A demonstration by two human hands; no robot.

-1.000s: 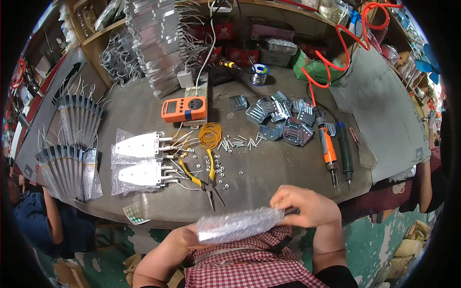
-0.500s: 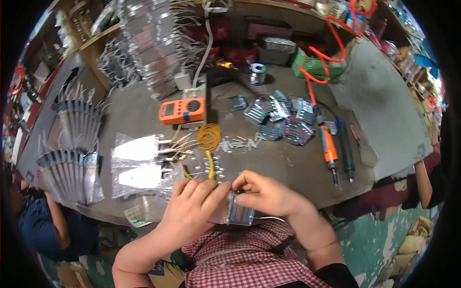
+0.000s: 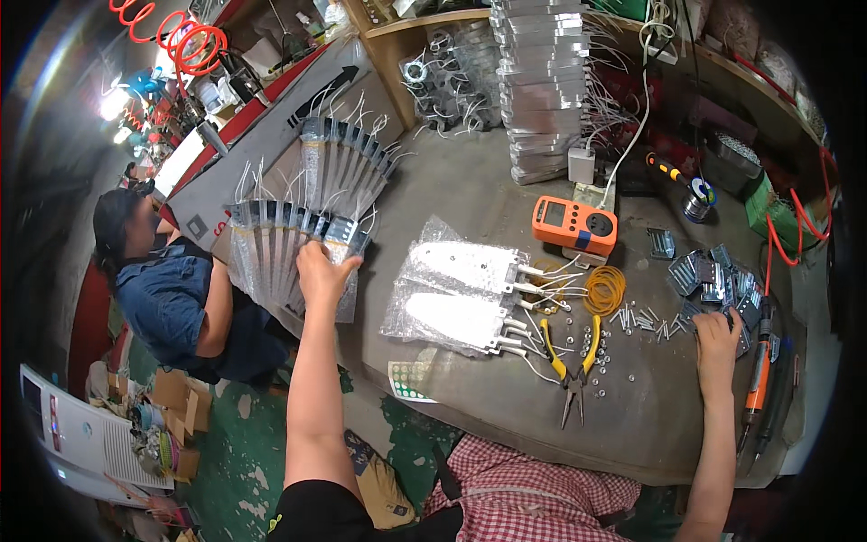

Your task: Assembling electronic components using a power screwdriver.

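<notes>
My left hand [image 3: 323, 275] reaches to the far left, thumb spread from the fingers, over the end of a row of long strips in clear sleeves [image 3: 271, 244] with wires at their tops. The fingertips touch the sleeve of the last strip [image 3: 341, 237]. Over on the right, my right hand [image 3: 718, 348] has its fingertips closed around a small dark ribbed metal piece [image 3: 730, 317] at the edge of a pile of similar pieces [image 3: 713, 275]. Between my hands lie yellow-handled pliers [image 3: 573, 397], jaws toward me, and white wired plates [image 3: 465, 269] on bubble wrap.
An orange meter [image 3: 575, 224], yellow rubber bands [image 3: 604, 289] and small metal pins [image 3: 637, 319] lie mid-table. Stacked silver strips [image 3: 545, 90] stand behind. An orange screwdriver tool [image 3: 759, 379] lies at the right. A person in blue [image 3: 167, 289] sits beyond the left table edge.
My hands were together at the front edge on a sleeved ribbed piece. Now they are far apart, left at the sleeved strips, right at the pile. The view has turned left, and the pliers show fully.
</notes>
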